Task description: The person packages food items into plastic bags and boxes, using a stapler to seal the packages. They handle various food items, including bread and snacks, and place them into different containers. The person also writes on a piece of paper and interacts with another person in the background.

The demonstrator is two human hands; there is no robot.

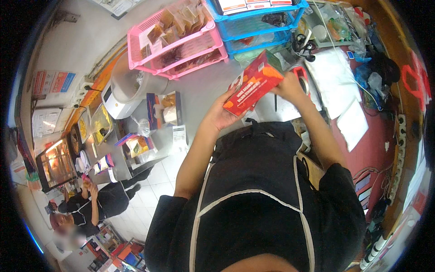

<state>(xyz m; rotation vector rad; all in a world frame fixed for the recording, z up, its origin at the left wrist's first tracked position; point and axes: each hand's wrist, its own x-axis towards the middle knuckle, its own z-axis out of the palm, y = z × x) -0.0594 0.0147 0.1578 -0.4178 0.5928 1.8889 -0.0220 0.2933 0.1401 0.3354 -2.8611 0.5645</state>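
metal counter bearing pink tiered basket, blue tiered rack, white appliance, open food box

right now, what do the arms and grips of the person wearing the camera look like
Both arms wear loose, plain black sleeves, the left sleeve and right sleeve leaving the forearms bare. The left grip and right grip are ungloved human hands, with no watch or bracelet showing. The right fingers are mostly hidden, so rings there can't be told.

Bright light fills the view. Fisheye edges curve into black corners; the right hand looks slightly blurred.
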